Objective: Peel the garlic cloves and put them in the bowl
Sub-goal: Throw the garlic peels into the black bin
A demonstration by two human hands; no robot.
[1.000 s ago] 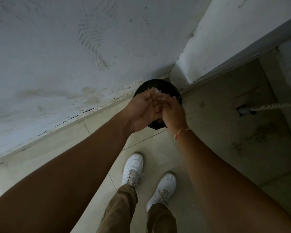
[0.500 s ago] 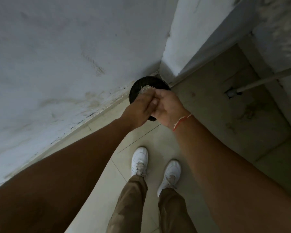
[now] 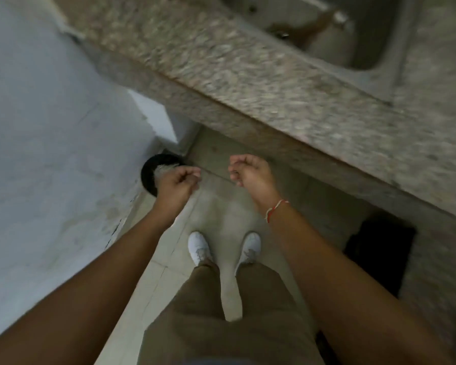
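A black round bin (image 3: 148, 177) stands on the floor in the corner by the wall, with pale peel scraps (image 3: 166, 168) inside it. Just above its right edge is my left hand (image 3: 177, 183), fingers curled into a fist, and nothing shows in it. My right hand (image 3: 250, 175) hangs apart to the right over the floor tiles, fingers loosely curled, nothing visible in it. A red and white thread is tied round that wrist. No garlic clove or bowl is in view.
A speckled stone counter (image 3: 261, 83) runs diagonally across the top, with a steel sink (image 3: 358, 35) set into it. A dark opening (image 3: 379, 248) lies under the counter at right. A pale wall (image 3: 50, 127) fills the left. My white shoes (image 3: 200, 248) stand on beige tiles.
My hands were together over the bin and have come apart, the right one moving away to the right. My head has turned right, bringing the counter and sink into view.
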